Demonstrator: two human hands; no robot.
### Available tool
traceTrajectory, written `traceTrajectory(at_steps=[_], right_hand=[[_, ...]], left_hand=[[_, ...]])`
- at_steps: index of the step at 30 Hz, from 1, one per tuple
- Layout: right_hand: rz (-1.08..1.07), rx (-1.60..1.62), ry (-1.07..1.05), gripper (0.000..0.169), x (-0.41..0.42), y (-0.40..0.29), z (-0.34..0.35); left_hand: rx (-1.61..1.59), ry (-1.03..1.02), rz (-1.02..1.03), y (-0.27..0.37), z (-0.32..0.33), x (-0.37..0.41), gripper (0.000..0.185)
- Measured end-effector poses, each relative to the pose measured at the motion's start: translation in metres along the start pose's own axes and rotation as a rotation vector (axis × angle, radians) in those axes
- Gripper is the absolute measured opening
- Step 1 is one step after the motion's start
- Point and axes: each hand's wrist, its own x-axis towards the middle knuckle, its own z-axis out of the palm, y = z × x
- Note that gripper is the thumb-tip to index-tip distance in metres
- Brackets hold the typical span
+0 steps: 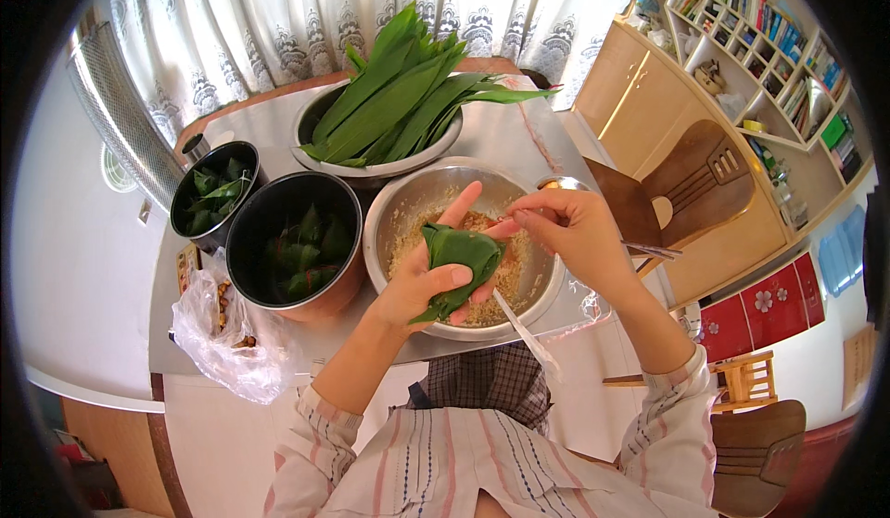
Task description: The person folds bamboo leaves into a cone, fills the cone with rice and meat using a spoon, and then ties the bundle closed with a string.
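My left hand [421,285] grips a leaf-wrapped zongzi [464,257] above a steel bowl [379,240], with the thumb pressed across its near side. The index finger of that hand points up and away. My right hand [567,229] has thumb and fingertips pinched together beside the zongzi, on what looks like a thin reddish string [502,219]; most of it is hidden. Rice [410,236] with a reddish-brown patch fills the bowl below. A pale spoon [525,334] leans out over the bowl's near rim.
Long green leaves [396,100] lie in a basin [445,146] at the back. Wrapped zongzi sit in a large pot [358,233] and a smaller pot [175,205] at left. A plastic bag [229,351] rests near the table's edge. Strings [589,299] and chopsticks [653,249] are at right.
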Motion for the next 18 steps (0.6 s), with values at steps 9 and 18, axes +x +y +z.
traceTrajectory(at_steps=[9,18], right_hand=[[-0.002,-0.011,-0.163,0.017,-0.004,-0.006,0.017],[-0.218,-0.544,0.024,0.012,-0.044,-0.003,0.001]], left_hand=[[-0.087,0.079,-0.004,-0.009,0.004,-0.006,0.084],[0.16,0.54,0.157,0.003,-0.025,-0.009,0.05]])
